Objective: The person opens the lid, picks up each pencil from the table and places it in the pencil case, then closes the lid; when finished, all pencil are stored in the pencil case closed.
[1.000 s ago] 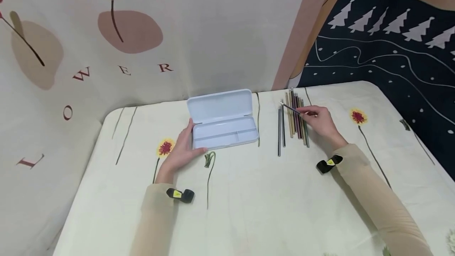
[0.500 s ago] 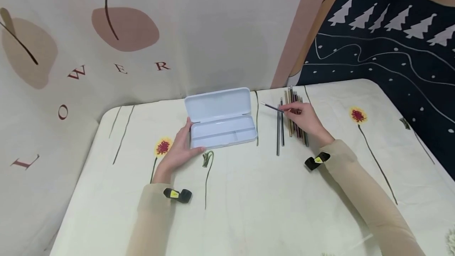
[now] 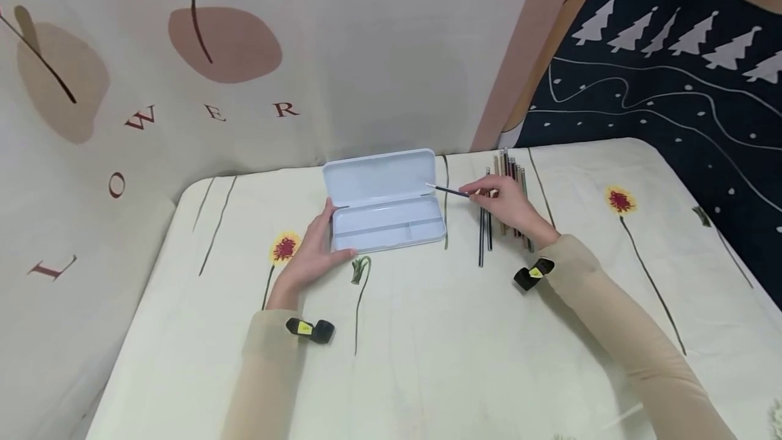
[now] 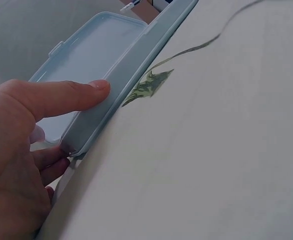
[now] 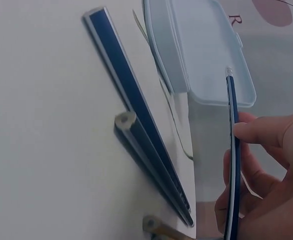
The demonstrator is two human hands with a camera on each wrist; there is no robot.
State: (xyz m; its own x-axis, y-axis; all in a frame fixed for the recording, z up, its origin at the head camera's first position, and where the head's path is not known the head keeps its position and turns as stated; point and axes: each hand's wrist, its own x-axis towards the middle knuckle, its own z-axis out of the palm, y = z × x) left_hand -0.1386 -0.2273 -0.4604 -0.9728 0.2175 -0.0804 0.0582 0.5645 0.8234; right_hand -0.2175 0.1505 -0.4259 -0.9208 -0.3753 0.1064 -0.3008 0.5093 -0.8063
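Observation:
A light blue pencil case (image 3: 370, 220) lies with its lid (image 3: 380, 178) raised, its divided tray facing up. My left hand (image 3: 310, 258) holds its left end; in the left wrist view the thumb (image 4: 81, 96) presses the front wall and the fingers wrap the corner. Between thumb and fingers, my right hand (image 3: 512, 206) pinches a dark blue pencil (image 3: 448, 190), whose pale-capped tip overlaps the lid's right edge in the head view. Under and beside that hand lie several pencils (image 3: 481, 240). Two dark ones, a blue pencil (image 5: 120, 70) and another pencil (image 5: 154, 162), lie closest to the case.
A cream tablecloth (image 3: 415, 338) with printed flowers and stems covers the table. Behind stands a pale printed curtain (image 3: 391, 53), close to the raised lid. On the right hangs a dark cloth (image 3: 660, 94) with white trees.
My right hand has carried the pencil leftward from the pencil group to the case's right side. The left hand keeps its hold and the case stays put.

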